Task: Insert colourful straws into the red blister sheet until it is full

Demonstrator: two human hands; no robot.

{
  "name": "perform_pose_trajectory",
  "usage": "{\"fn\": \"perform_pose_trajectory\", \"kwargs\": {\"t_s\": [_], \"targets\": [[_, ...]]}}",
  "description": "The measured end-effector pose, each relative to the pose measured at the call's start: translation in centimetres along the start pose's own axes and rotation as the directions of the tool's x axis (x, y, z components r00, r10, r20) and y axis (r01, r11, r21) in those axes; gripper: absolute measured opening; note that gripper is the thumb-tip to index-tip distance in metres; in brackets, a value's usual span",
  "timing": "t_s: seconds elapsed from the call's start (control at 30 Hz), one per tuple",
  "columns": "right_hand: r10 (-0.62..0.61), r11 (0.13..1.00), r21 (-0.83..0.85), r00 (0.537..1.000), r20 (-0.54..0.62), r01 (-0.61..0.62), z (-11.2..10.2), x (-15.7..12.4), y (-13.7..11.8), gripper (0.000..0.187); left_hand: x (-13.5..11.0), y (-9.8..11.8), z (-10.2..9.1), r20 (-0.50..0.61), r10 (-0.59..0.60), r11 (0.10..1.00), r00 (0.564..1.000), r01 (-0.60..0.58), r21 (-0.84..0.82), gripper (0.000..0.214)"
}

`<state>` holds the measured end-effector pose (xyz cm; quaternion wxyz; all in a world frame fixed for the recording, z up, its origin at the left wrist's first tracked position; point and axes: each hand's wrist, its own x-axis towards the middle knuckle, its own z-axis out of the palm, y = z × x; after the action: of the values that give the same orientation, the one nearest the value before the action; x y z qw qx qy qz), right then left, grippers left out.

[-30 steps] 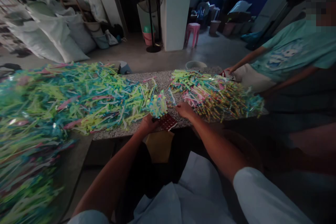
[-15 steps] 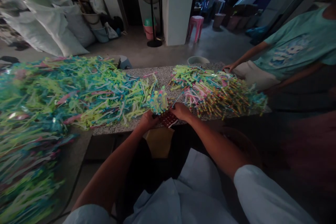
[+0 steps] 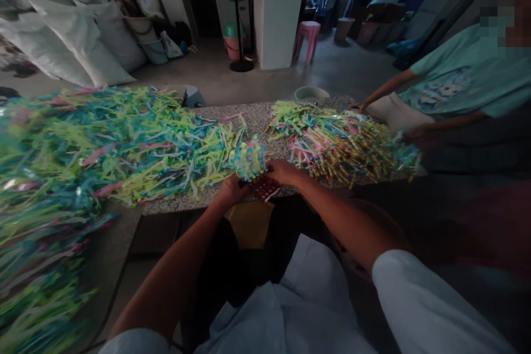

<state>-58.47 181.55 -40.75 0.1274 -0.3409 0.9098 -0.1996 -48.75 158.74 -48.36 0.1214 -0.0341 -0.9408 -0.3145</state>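
Note:
My left hand (image 3: 233, 189) is closed at the lower left of a small bundle of coloured plastic sticks (image 3: 249, 160), whose yellow-green and blue ends fan upward. My right hand (image 3: 284, 171) is at the bundle's right side, fingers pinched together; what is between them is hidden. Beneath both hands lies a dark red cloth with a pale pattern (image 3: 265, 188) at the table's front edge. To the left spreads a large heap of yellow-green, blue and pink strips (image 3: 157, 149). On the right lies a pile of similar pieces with orange-brown ends (image 3: 352, 149).
The speckled stone table (image 3: 215, 113) runs across in front of me. A co-worker in a teal shirt (image 3: 452, 83) stands at its right end, a hand on the pile's far side. Behind are white sacks (image 3: 83, 38), a fan stand (image 3: 240, 65), a pillar (image 3: 280, 11) and a pink stool (image 3: 307, 38).
My right hand has moved slightly left against the bundle. A thin blue stick seen at its fingers earlier no longer shows there. The view has shifted slightly.

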Motion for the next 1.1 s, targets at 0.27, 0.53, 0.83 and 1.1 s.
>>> {"fn": "perform_pose_trajectory", "kwargs": {"t_s": [0.27, 0.53, 0.83, 1.1], "targets": [[-0.029, 0.998, -0.055, 0.999, -0.04, 0.027, 0.3, 0.2, 0.2, 0.024, -0.1, 0.3, -0.1, 0.016, -0.022, 1.0, 1.0, 0.022, 0.014, 0.016], [-0.024, 0.994, -0.106, 1.0, -0.006, 0.024, 0.4, 0.3, -0.5, 0.031, 0.1, 0.3, -0.2, 0.026, -0.015, 1.0, 1.0, 0.015, -0.001, 0.016], [0.342, 0.919, -0.148, 0.926, -0.157, -0.365, -1.1, -2.2, 1.3, 0.037, 0.2, 0.3, -0.2, 0.022, -0.003, 0.999, 1.0, 0.002, 0.04, 0.014], [0.53, 0.804, -0.248, 0.84, -0.113, -0.54, -1.1, -2.9, 0.9, 0.041, 0.2, -0.1, 0.3, 0.011, 0.001, 1.0, 1.0, -0.001, 0.011, 0.016]]}}
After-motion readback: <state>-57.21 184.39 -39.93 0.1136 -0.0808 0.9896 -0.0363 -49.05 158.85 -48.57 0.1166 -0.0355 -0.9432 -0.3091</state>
